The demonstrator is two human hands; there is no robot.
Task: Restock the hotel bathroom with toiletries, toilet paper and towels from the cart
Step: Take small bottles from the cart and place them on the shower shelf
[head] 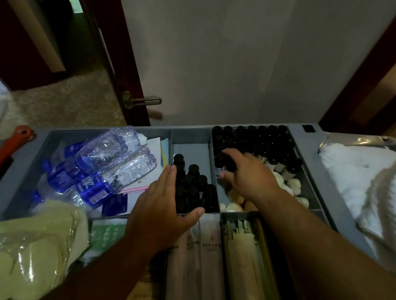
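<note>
Right hand (248, 178) is reaching into the rear right compartment of the cart tray (321, 155). Its fingers (232, 153) are curling over a dark-capped bottle (228, 165) and the thumb is lying under it, so the bottle is being pinched at the near left corner of a dense block of matching bottles (262, 142) standing upright.

Left hand (162, 210) is hanging over the middle compartment. Its fingers (166, 183) are lying straight and together along the left divider, the thumb is spreading toward the near wall, and nothing is being held. Whether it is touching the tray cannot be told. A smaller group of dark bottles (193, 186) is standing just beside its palm.

White round lumps (293, 184) are lying beside the right wrist. Long paper packets (205, 263) are filling the near compartments under both forearms.

Water bottles (105, 161) are lying on their sides in the left compartment, over papers. A pale green plastic-wrapped bundle (29, 254) is sitting at the near left corner.

White towels (362, 185) are resting to the right of the tray. A door (228, 54) with a metal handle (145, 100) is standing behind the cart.
</note>
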